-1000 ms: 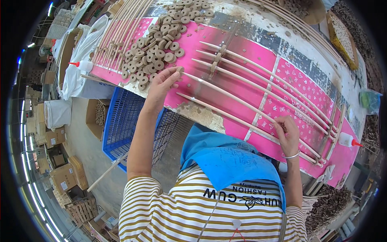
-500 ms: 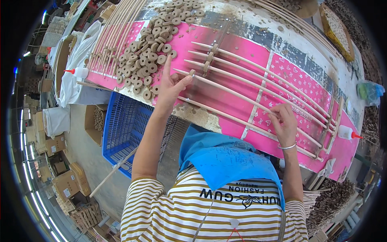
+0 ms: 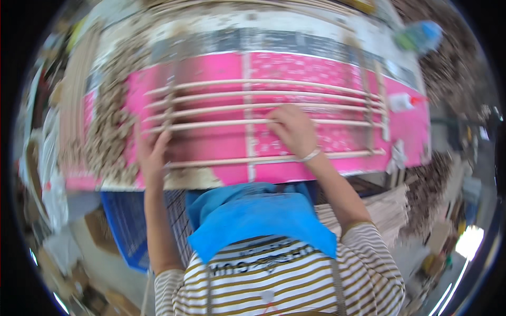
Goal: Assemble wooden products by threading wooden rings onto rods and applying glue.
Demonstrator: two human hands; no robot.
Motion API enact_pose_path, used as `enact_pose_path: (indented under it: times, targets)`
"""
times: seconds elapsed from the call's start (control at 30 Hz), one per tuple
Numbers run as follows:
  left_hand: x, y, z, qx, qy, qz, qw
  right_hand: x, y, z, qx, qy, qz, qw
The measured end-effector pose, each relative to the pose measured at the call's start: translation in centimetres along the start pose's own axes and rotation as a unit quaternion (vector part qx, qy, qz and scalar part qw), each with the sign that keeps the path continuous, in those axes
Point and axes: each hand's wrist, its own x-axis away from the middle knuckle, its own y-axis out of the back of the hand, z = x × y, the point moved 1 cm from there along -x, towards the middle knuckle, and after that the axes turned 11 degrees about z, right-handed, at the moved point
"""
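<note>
Several pale wooden rods [image 3: 211, 112] lie roughly side by side across a pink covering [image 3: 221, 145], their pointed ends to the left. Small brown rings sit near those ends in a blurred row [image 3: 167, 113]. My right hand [image 3: 296, 131] is closed in a pinch on one rod near its middle. My left hand [image 3: 153, 158] is beside the rods' left ends, index finger stretched and thumb apart, the thumb close to the ring on the rod the right hand holds. Blur hides whether it touches. Left of it spreads a pile of brown rings [image 3: 113, 126].
More rods [image 3: 79, 105] lie at the far left. A white bottle with a red tip [image 3: 401, 102] lies on the right, below a clear bag [image 3: 419, 38]. A blue basket [image 3: 124, 229] stands under the table's front left edge.
The view has swung, so the rods now run level and the picture is blurred. My right hand still pinches a rod; my left hand remains near the ring ends, thumb and index finger apart.
</note>
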Motion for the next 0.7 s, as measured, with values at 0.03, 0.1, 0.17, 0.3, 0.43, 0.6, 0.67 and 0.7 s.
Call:
enact_pose_path:
  times: [0.03,0.1,0.17,0.3,0.43,0.6,0.67,0.7]
  targets:
    - [0.1,-0.4,0.0,-0.018,-0.027,-0.028,0.999,0.2,0.1,-0.2,0.001,-0.011,-0.001,1.0]
    - [0.1,-0.4,-0.6,-0.104,-0.057,-0.02,0.993,0.3,0.1,-0.4,0.001,-0.021,-0.013,1.0]
    - [0.5,-0.4,-1.0,-0.244,-0.083,-0.059,0.964,0.3,0.1,-0.4,-0.011,-0.022,-0.014,1.0]
    - [0.7,0.1,-1.5,-0.425,-0.156,-0.046,0.89,0.0,0.1,-0.4,-0.008,-0.023,-0.013,1.0]
    - [0.5,-0.2,-1.6,-0.425,-0.171,-0.032,0.889,0.0,-0.1,-0.6,-0.011,-0.021,-0.007,1.0]
    - [0.4,-0.3,-1.1,-0.41,-0.178,-0.023,0.894,-0.1,-0.3,-0.9,0.013,-0.006,-0.002,1.0]
    - [0.4,-0.1,-0.8,-0.386,-0.169,-0.019,0.907,-0.1,-0.3,-0.7,0.013,-0.019,0.012,1.0]
    - [0.6,0.1,-0.6,-0.399,-0.164,-0.023,0.902,-0.1,-0.2,-0.5,0.015,-0.014,0.01,1.0]
